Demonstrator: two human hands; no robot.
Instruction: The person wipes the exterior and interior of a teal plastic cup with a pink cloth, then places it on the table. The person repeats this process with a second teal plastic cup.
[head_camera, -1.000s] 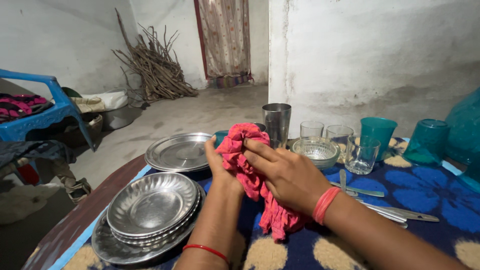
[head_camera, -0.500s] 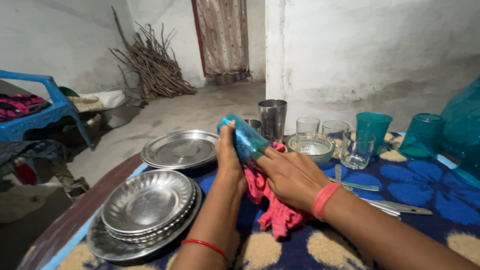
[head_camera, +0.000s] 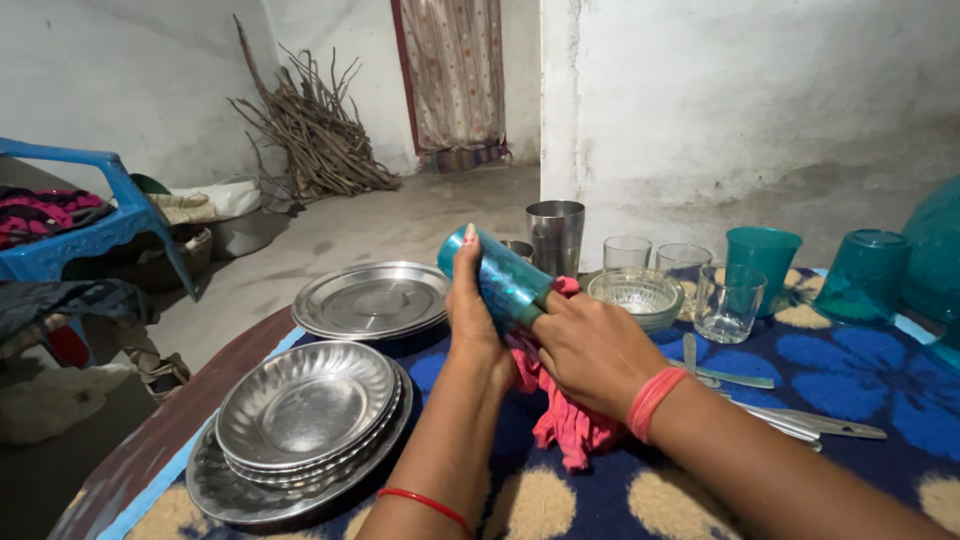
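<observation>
The teal tumbler (head_camera: 497, 277), wrapped in the red cloth (head_camera: 556, 400) a second ago, now lies bare and tilted, just left of the steel tumbler (head_camera: 555, 238). The left hand (head_camera: 473, 310) curls round its base, while the right hand (head_camera: 590, 345) closes fingers on cloth and rim. Wiping looks nearly finished.

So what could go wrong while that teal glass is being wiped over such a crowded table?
The teal glass is tilted between the left hand and right hand, above the table; a slip might drop it onto the steel plates. The right elbow could sweep the spoons. The red cloth dangles and might snag them.
</observation>
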